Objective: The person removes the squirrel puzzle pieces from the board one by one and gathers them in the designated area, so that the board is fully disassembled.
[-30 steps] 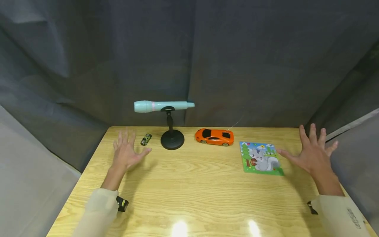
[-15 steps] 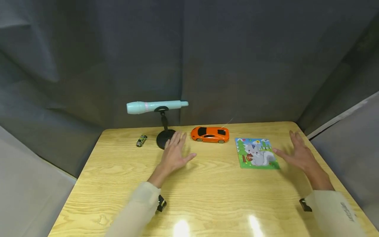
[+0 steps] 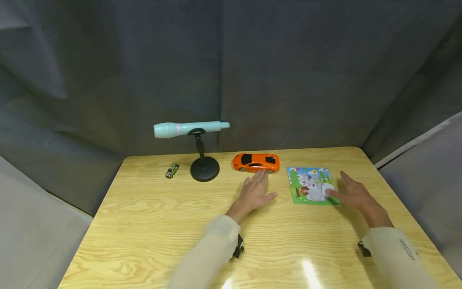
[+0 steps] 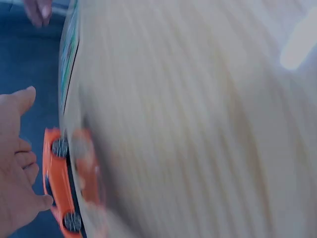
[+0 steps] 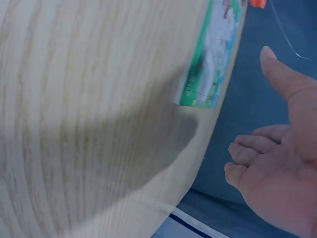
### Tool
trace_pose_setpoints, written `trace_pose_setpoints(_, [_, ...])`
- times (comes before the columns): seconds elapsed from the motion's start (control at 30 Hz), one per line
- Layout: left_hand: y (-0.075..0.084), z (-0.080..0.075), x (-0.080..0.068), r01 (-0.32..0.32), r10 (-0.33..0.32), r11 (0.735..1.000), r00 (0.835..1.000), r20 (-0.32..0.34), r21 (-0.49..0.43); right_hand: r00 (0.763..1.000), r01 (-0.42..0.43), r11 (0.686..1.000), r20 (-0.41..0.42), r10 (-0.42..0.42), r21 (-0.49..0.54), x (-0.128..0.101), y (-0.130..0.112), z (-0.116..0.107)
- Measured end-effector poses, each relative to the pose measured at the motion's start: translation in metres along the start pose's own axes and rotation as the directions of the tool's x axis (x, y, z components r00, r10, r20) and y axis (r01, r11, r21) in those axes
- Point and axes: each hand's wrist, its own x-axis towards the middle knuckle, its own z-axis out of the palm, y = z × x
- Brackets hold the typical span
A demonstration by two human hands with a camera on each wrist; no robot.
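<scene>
In the head view my left hand [image 3: 254,195] is over the table just in front of an orange toy car [image 3: 256,162], its fingertips overlapping the car's near side. Its thumb points right, apart from the fingers, and nothing is held. My right hand [image 3: 355,196] hovers at the right edge of a square picture board [image 3: 310,186] showing a grey squirrel among trees. The thumb overlaps the board's right side in the head view. In the right wrist view that hand's palm shows with the thumb spread and nothing in it.
A light blue microphone [image 3: 191,129] lies across a black stand with a round base [image 3: 204,169], left of the orange car. Farther left is a tiny green and black toy car [image 3: 172,170]. Behind the wooden table [image 3: 151,224] hangs a dark grey curtain [image 3: 288,72].
My left hand has swept right, from beside the tiny car past the microphone stand to the orange car. My right hand has shifted left toward the picture board. The objects stay put.
</scene>
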Motion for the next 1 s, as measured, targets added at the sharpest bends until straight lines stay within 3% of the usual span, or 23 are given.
trace_pose_setpoints(0.23, [0.044,0.021,0.009,-0.094,0.09,0.995,0.993,0.082,0.04,0.999,0.046,0.996,0.005,-0.046,-0.076,0.006,0.004,0.009])
trace_pose_setpoints(0.43, [0.062,0.033,0.008,-0.13,0.115,0.988,0.978,0.175,0.079,0.998,0.061,0.989,-0.002,-0.062,-0.132,0.011,0.003,0.016])
trace_pose_setpoints(0.73, [0.069,0.037,0.005,-0.13,0.098,0.984,0.966,0.241,0.119,0.999,0.043,0.992,0.039,-0.038,-0.117,0.011,-0.003,0.024])
trace_pose_setpoints(1.0, [0.057,0.029,0.001,-0.121,0.083,0.983,0.964,0.251,0.139,0.996,0.077,0.989,0.058,-0.07,-0.13,0.01,-0.018,0.028])
